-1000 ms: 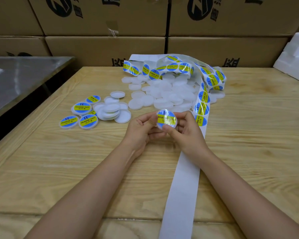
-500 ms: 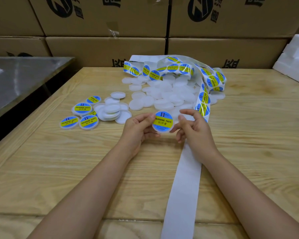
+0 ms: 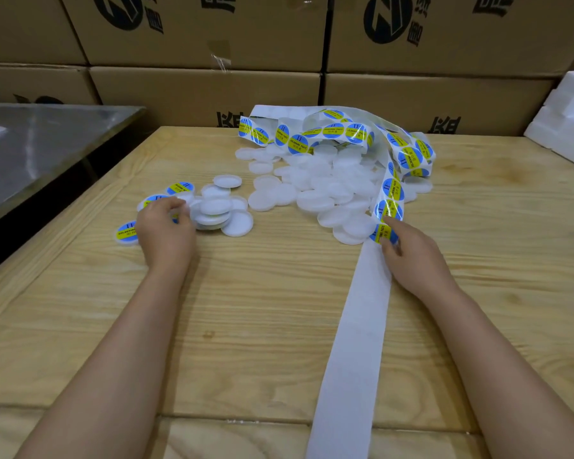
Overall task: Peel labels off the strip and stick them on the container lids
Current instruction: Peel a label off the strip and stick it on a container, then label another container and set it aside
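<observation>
A white backing strip [image 3: 355,342] runs from the table's front edge up to a tangled heap of blue-and-yellow round labels [image 3: 332,132]. My right hand [image 3: 411,256] lies on the strip, its index finger and thumb pinching the edge of the lowest label [image 3: 381,232]. My left hand [image 3: 164,230] is curled down over a labelled lid [image 3: 175,217] among the small group of labelled lids [image 3: 126,231] at the left; most of that lid is hidden under my fingers. A pile of bare white lids [image 3: 315,190] spreads under the label heap.
A small stack of white lids [image 3: 217,210] sits just right of my left hand. Cardboard boxes [image 3: 206,94] wall the back of the wooden table [image 3: 262,293]. A steel table [image 3: 40,144] stands to the left, white foam blocks [image 3: 567,120] at the far right.
Both hands held the labelled lid at the table's middle. My left hand has carried it left to the labelled group, and my right hand has moved right onto the strip's lowest label.
</observation>
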Tool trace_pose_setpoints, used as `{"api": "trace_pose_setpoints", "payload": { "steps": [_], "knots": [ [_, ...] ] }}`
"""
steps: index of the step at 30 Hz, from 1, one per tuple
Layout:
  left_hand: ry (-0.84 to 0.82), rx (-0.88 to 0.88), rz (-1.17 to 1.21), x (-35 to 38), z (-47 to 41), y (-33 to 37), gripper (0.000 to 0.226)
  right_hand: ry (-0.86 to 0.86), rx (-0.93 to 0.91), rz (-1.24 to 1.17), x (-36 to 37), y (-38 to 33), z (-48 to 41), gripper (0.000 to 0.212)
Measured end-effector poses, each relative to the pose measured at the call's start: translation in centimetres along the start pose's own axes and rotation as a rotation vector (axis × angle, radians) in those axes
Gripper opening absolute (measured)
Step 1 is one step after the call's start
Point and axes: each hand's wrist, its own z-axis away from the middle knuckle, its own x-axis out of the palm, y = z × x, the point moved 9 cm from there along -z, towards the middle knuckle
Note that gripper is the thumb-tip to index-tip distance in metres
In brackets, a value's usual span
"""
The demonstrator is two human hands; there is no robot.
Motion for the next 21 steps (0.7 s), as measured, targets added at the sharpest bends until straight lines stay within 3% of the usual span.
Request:
{"api": "trace_pose_setpoints", "payload": {
  "steps": [3,7,9,14,17,21],
  "knots": [
    [-0.068,-0.074,-0.058,0.9,-0.1,-1.0,0.023,-0.053,0.001,0.01,0.5,0.3,0.0,0.046],
    [-0.1,-0.083,-0.079,1.3,0.0,-1.2,0.026,0.03,-0.031,0.077,-0.4,0.0,-0.3,0.035],
    [-0.081,0.029,-0.094,1.2,0.2,0.1,0.028,0.039,-0.028,0.108,-0.5,0.1,-0.4,0.032],
    [-0.089,0.53,-0.011,1.6,3.6,7.5,0.031,0.009,-0.025,0.174,0.0,0.0,-0.6,0.042],
    [-0.327,0.744,0.094,3.9,8.6,12.2,0.031,0.001,-0.005,0.294,0.1,0.4,-0.7,0.044],
    [-0.776,0.836,0.151,7.4,15.8,15.1,0.032,0.002,0.011,0.361,0.1,0.7,-0.3,0.039]
  ]
}}
